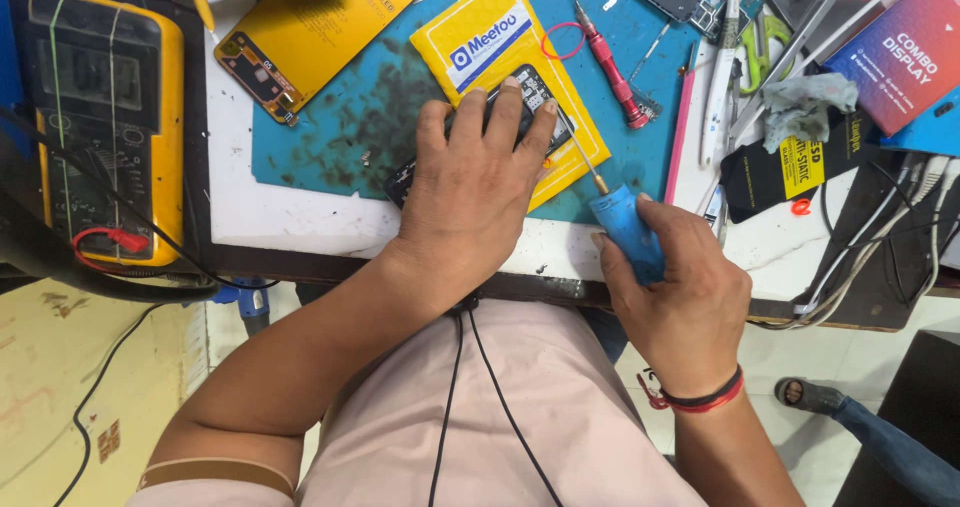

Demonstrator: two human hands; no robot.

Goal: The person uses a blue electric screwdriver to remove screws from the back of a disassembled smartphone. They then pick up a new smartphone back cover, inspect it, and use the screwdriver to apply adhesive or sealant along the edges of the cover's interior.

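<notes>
Working at a cluttered white bench [300,229], a person is pressing the left hand [472,182] flat, fingers spread, onto a dark phone [520,92] lying near the front edge of a blue mat [350,117]. The right hand [680,287] is gripping a blue screwdriver [625,229] with fingers closed around its handle, the thin tip angling toward the phone's right side. A yellow multimeter [105,117] is sitting at the bench's left edge. A yellow packet [480,42] is lying under the phone, another yellow pack [320,32] resting at the mat's far-left corner. A red screwdriver [612,62] is lying toward the mat's far-right edge, a red rubber band [562,40] just beside it.
</notes>
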